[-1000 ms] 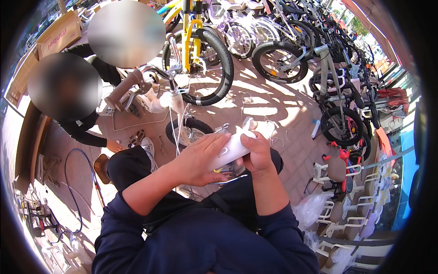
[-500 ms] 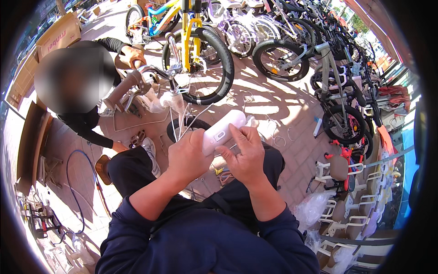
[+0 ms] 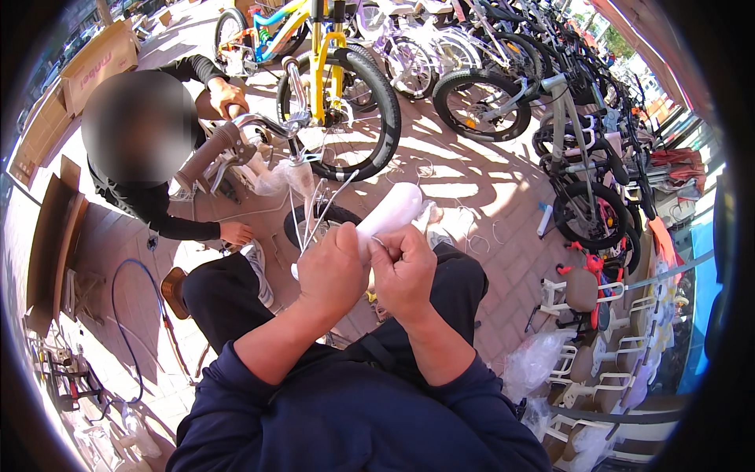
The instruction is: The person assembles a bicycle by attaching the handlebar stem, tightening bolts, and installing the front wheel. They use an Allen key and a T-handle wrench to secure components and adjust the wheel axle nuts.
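Note:
Above my knees is a thick, rounded pale pink tube, tilted with its far end up and to the right. My left hand is wrapped round its near left part. My right hand is closed in a pinch, thumb against curled fingers, pressed to the tube's near side. Whatever small piece may sit in that pinch is hidden. Just beyond my hands stand a handlebar with a brown grip, pale cables and a small black-tyred wheel.
At the left a co-worker in black bends forward, one hand near the handlebar, the other low by my shoe. A yellow-forked bicycle and many others stand ahead. White-framed seats and clear plastic lie right; a blue hose lies left.
My right hand has gone from spread fingers to a closed pinch. The tube has turned, hiding its oval slot. The co-worker's lower hand has moved right, towards my shoe.

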The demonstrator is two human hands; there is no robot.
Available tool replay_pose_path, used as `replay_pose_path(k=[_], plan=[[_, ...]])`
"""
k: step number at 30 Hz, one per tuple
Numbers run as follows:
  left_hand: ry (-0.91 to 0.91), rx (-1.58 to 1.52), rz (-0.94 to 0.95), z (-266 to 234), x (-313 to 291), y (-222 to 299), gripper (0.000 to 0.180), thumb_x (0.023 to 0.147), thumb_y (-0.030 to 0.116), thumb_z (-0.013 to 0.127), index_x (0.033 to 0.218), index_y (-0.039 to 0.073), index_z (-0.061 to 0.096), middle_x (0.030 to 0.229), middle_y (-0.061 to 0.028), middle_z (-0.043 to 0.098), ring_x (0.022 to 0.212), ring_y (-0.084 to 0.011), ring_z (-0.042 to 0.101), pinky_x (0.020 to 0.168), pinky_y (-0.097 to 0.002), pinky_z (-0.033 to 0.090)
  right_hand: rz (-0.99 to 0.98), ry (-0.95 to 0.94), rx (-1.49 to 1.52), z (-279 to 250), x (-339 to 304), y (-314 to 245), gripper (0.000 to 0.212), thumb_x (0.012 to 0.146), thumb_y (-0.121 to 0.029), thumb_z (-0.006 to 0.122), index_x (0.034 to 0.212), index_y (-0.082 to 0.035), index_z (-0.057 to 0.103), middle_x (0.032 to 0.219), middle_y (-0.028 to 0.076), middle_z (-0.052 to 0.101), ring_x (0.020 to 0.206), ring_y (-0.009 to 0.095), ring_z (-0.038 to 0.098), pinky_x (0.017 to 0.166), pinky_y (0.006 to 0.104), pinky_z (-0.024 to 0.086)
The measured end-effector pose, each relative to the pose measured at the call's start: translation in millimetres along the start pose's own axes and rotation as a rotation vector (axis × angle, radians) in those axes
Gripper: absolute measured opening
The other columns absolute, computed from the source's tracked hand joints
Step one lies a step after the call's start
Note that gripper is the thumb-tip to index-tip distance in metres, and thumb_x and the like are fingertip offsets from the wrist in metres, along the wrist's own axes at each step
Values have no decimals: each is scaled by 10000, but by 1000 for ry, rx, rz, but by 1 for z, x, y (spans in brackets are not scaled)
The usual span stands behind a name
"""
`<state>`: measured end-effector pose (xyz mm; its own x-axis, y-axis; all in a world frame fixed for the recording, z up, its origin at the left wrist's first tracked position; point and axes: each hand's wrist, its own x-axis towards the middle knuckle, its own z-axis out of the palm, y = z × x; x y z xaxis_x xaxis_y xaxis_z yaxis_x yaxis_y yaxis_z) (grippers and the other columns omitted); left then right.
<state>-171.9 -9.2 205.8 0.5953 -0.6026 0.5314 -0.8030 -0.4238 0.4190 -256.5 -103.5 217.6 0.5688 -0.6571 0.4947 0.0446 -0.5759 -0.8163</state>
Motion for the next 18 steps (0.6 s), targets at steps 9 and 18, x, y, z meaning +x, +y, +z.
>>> replay_pose_path(k=[9,18], plan=[[-68,17,-38,3,-4,-5,234,833,178,697,873,77,490,740,-112,593,611,-323,639,514,-428,485,-271,-19,-242,4,0,4,132,806,-23,767,846,-24,641,822,123,630,670,300,637,591,378,512],[-271,-116,-299,-11,9,-23,396,735,183,777,1018,42,539,870,-184,683,842,-414,689,728,-508,537,-156,110,-285,-17,3,47,286,904,-143,760,1142,-21,659,936,60,657,718,152,608,596,277,495]])
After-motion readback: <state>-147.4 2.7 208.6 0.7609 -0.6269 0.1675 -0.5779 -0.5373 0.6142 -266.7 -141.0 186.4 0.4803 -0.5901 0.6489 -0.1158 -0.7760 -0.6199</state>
